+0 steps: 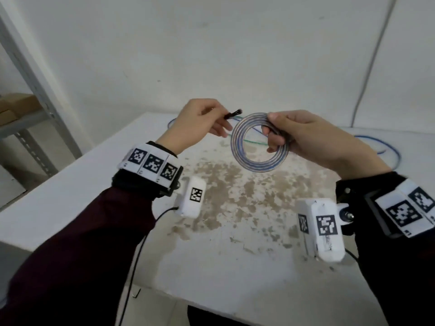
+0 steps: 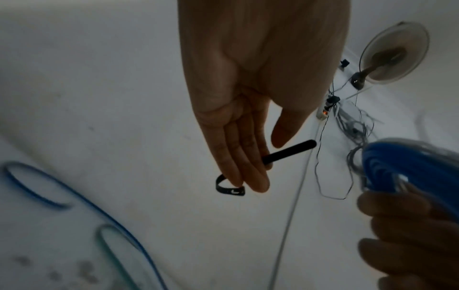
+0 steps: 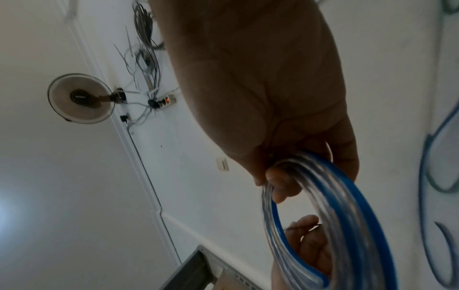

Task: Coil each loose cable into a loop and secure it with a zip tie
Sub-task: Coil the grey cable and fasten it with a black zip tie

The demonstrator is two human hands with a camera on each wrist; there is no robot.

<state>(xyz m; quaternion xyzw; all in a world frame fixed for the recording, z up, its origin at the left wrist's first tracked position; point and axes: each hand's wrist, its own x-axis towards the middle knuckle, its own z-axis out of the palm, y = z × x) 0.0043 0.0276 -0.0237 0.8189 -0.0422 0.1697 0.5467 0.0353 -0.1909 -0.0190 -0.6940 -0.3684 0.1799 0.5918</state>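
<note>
My right hand (image 1: 270,131) grips a coiled cable (image 1: 259,147), a blue and clear loop of several turns, held upright above the white table (image 1: 70,196). In the right wrist view the fingers curl round the coil (image 3: 347,212). Just left of the coil, my left hand (image 1: 221,122) pinches a black zip tie (image 1: 233,114) between thumb and fingers. In the left wrist view the tie (image 2: 288,152) sticks out toward the coil (image 2: 410,166), and its other end curls under the fingertips (image 2: 258,182). Tie and coil are apart.
Loose blue cable (image 1: 386,147) lies at the table's far right; more blue (image 2: 74,196) and green cable (image 2: 111,245) lies behind the hands. The tabletop has worn brown patches (image 1: 235,189). A metal shelf (image 1: 35,90) stands at left. A fan (image 3: 79,98) and wall wiring show above.
</note>
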